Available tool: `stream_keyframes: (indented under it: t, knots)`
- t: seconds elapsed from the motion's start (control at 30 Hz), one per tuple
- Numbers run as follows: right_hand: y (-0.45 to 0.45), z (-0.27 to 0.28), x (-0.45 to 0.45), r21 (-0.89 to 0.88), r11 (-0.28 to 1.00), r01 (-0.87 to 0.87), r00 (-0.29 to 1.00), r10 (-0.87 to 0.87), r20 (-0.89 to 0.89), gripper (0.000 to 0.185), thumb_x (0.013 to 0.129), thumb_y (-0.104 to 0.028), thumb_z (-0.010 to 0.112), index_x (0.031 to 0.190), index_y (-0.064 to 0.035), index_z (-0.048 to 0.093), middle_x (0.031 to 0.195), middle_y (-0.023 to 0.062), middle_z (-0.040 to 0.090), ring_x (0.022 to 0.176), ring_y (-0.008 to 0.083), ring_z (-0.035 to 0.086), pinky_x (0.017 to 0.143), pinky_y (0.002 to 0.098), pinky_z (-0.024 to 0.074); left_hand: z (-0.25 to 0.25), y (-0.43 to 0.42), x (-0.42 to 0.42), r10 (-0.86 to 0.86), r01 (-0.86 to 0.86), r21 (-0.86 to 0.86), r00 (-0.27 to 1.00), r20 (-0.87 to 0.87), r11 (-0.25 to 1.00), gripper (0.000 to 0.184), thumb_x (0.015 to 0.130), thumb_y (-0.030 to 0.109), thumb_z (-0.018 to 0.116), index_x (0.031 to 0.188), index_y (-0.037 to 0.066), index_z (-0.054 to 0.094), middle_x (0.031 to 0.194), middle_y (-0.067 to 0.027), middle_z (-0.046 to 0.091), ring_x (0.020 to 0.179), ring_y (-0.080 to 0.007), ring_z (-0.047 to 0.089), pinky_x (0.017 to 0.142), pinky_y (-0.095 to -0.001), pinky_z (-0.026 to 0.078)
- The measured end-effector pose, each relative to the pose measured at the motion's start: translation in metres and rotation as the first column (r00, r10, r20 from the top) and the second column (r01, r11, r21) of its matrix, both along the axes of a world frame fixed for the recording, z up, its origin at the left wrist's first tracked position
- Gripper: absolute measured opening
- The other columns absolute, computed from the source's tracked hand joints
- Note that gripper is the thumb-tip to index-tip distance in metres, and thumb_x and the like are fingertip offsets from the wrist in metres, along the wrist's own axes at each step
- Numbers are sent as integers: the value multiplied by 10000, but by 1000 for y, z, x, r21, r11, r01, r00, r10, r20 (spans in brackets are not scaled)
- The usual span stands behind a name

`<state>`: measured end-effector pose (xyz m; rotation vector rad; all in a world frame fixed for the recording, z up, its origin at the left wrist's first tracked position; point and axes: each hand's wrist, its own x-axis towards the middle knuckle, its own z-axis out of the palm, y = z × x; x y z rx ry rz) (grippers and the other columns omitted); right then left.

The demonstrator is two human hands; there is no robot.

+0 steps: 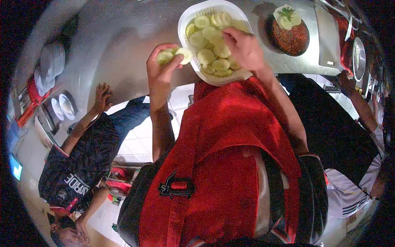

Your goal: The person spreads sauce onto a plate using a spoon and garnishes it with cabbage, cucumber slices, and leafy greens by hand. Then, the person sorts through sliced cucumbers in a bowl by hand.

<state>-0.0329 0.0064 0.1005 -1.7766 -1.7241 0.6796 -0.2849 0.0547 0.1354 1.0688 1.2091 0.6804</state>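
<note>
Pale green cucumber slices (pixel 166 57) are pinched between the thumb and fingers of my left hand (pixel 161 66), just left of a white tray (pixel 185 12). More round cucumber slices (pixel 198 39) lie inside the tray. My right hand (pixel 246 47) is over the tray's right part, its fingers bent together above the slices; whether anything is between the fingertips is hidden. Right of the tray stands a dark round dish (pixel 297 51) of reddish-brown food (pixel 290 38), topped with cucumber slices and a green leaf (pixel 286 15).
A metal counter (pixel 127 45) runs beneath the tray. One person (pixel 82 152) is at the left, a hand on the counter edge; another (pixel 341 144) is at the right. Stacked white plates (pixel 53 59) stand far left, a white board (pixel 329 37) at the right.
</note>
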Motion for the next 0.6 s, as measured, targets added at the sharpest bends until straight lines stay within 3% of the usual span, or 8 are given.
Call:
stream_keyframes:
  t: [0.07, 0.2, 0.3, 0.37, 0.4, 0.47, 0.53, 0.6]
  knots:
    - [0, 24, 8, -86, 994, 75, 997, -75, -4, 233, 943, -172, 639, 1147, -64, 670, 895, 184, 718, 783, 307, 724, 689, 369, 566, 1, 1, 0, 5, -5, 4, 1000, -7, 1000, 339, 834, 77, 729, 1142, 31, 594, 1068, -95, 656, 907, -192, 668, 692, -277, 548]
    - [-3, 37, 21, -79, 995, 68, 998, -68, 2, 255, 931, -162, 660, 1165, -63, 672, 921, 174, 724, 764, 277, 723, 679, 359, 566, -1, 2, 1, 47, -46, -46, 999, 19, 998, 289, 831, 57, 730, 1094, 7, 620, 997, -92, 668, 876, -165, 659, 703, -272, 536]
    - [-7, 37, 29, -78, 996, 45, 996, -50, -69, 328, 901, -153, 690, 1211, -59, 638, 1055, 176, 706, 831, 281, 715, 701, 363, 567, -2, 2, 1, 55, -53, -42, 998, 30, 998, 284, 830, 52, 726, 1092, 13, 623, 1021, -91, 665, 895, -166, 659, 706, -272, 534]
    - [-17, 28, 35, 113, 989, 100, 984, -115, 139, 472, 857, -170, 733, 1288, -59, 575, 1198, 192, 651, 925, 298, 698, 751, 386, 566, -3, 3, -1, 50, -50, -42, 999, 16, 998, 283, 829, 50, 724, 1093, 16, 624, 1032, -90, 664, 905, -166, 659, 708, -272, 533]
    - [-24, 22, 39, 114, 989, 98, 984, -114, 140, 472, 857, -170, 733, 1288, -59, 575, 1198, 192, 651, 925, 298, 698, 751, 386, 566, -5, 3, -2, 53, -52, -42, 998, 15, 998, 283, 830, 46, 720, 1095, 18, 625, 1032, -88, 664, 913, -168, 660, 710, -273, 531]
    - [-46, 1, 48, -95, 968, 232, 967, -219, 131, 579, 825, -207, 760, 1334, -62, 525, 1265, 219, 602, 966, 343, 677, 789, 428, 557, -7, 3, -3, 59, -58, -41, 998, 14, 997, 282, 831, 42, 717, 1097, 20, 625, 1031, -87, 664, 921, -170, 661, 711, -273, 530]
    - [-62, -19, 45, -53, 969, 241, 958, -228, 175, 554, 846, -240, 751, 1314, -40, 534, 1168, 230, 645, 924, 348, 681, 776, 453, 550, -8, 2, -4, 35, -35, -82, 999, 2, 996, 307, 821, 33, 718, 1114, 19, 627, 1031, -85, 668, 888, -155, 653, 694, -261, 518]
    - [-68, -6, 36, -625, 738, 255, 905, -410, -115, 548, 873, -264, 738, 1306, -1, 528, 1042, 224, 672, 877, 318, 676, 749, 438, 546, -9, -4, -7, -33, 31, -103, 999, -21, 994, 334, 814, 23, 713, 1136, 16, 623, 1044, -86, 668, 860, -144, 641, 682, -254, 510]
